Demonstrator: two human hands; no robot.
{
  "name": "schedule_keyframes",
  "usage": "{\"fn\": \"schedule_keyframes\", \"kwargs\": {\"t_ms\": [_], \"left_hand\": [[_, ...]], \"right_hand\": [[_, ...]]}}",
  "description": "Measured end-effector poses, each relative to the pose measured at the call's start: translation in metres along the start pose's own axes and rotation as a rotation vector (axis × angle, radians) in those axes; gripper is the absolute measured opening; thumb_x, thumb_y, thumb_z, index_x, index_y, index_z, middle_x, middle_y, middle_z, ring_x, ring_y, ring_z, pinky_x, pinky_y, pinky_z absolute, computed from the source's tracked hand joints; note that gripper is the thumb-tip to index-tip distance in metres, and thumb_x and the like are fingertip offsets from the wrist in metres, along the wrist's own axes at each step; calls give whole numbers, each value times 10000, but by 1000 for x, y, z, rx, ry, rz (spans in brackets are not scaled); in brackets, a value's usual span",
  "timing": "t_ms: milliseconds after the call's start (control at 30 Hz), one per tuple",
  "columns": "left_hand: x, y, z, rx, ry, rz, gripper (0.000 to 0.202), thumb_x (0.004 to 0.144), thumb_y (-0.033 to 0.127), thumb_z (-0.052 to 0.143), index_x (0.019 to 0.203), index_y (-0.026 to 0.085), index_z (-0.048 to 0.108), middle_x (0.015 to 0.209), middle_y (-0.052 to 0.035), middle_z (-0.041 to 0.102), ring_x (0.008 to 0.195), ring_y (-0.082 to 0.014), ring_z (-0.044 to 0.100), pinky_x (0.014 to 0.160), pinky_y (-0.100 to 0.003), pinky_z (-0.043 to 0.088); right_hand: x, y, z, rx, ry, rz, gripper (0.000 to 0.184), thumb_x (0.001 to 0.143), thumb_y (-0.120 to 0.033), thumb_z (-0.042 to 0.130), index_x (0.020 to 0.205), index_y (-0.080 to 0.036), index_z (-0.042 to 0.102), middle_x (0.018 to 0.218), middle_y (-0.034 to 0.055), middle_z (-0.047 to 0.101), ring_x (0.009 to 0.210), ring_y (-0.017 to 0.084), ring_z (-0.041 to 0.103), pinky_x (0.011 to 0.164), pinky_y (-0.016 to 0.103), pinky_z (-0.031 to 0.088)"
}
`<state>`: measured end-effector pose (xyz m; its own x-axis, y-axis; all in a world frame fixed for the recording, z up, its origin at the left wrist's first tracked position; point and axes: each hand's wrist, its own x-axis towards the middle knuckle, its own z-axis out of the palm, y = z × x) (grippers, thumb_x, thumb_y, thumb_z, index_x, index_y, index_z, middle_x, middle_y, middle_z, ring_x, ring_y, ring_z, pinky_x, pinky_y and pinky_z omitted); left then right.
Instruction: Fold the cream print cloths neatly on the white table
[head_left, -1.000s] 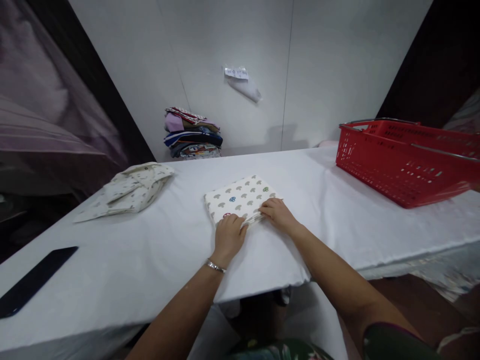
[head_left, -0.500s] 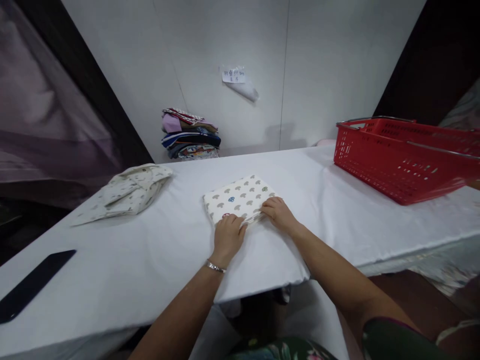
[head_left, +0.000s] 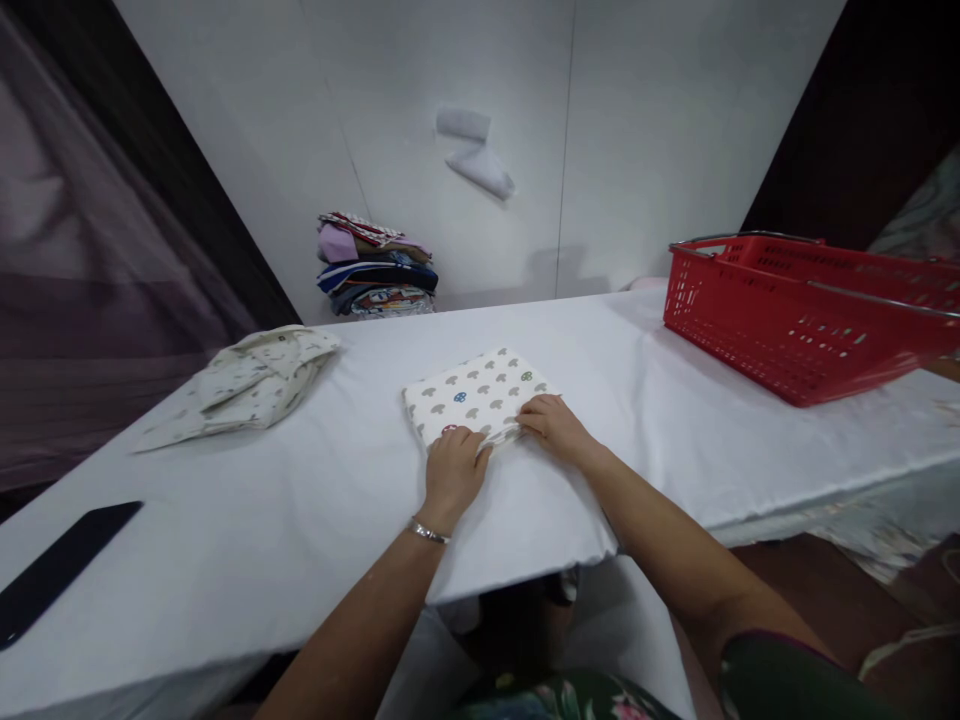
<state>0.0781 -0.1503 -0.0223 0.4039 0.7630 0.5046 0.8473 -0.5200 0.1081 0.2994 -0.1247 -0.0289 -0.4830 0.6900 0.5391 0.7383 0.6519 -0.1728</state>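
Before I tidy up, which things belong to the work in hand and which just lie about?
In hand: folded mushroom-print cloth, under left hand, right hand.

Seemingly lying about: crumpled patterned cloth, dark flat object, red basket, fabric stack.

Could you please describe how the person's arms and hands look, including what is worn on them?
The left hand and right hand wear no gloves. A shiny silver bracelet circles the left wrist. A dark green sleeve with a thin purple edge shows on the right arm; no left sleeve is visible.
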Motion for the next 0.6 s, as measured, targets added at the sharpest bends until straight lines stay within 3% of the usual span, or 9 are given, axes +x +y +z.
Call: {"fn": "schedule_keyframes", "kwargs": {"t_ms": [433, 600], "left_hand": [[2, -2, -1, 105, 32, 56, 187, 889, 266, 444, 903, 196, 617, 847, -70, 588, 857, -219, 514, 729, -348, 357], [4, 0, -1, 143, -23, 68, 132, 853, 245, 502, 880, 199, 622, 832, -60, 587, 819, -216, 512, 696, -346, 355]], "right_hand": [[9, -6, 10, -162, 86, 36, 232, 874, -97, 446, 955, -179, 648, 971, 85, 624, 950, 211, 467, 853, 360, 308], [8, -6, 11, -129, 20, 38, 192, 876, -125, 482, 944, -184, 651, 950, 75, 634, 937, 202, 485, 850, 352, 317]]}}
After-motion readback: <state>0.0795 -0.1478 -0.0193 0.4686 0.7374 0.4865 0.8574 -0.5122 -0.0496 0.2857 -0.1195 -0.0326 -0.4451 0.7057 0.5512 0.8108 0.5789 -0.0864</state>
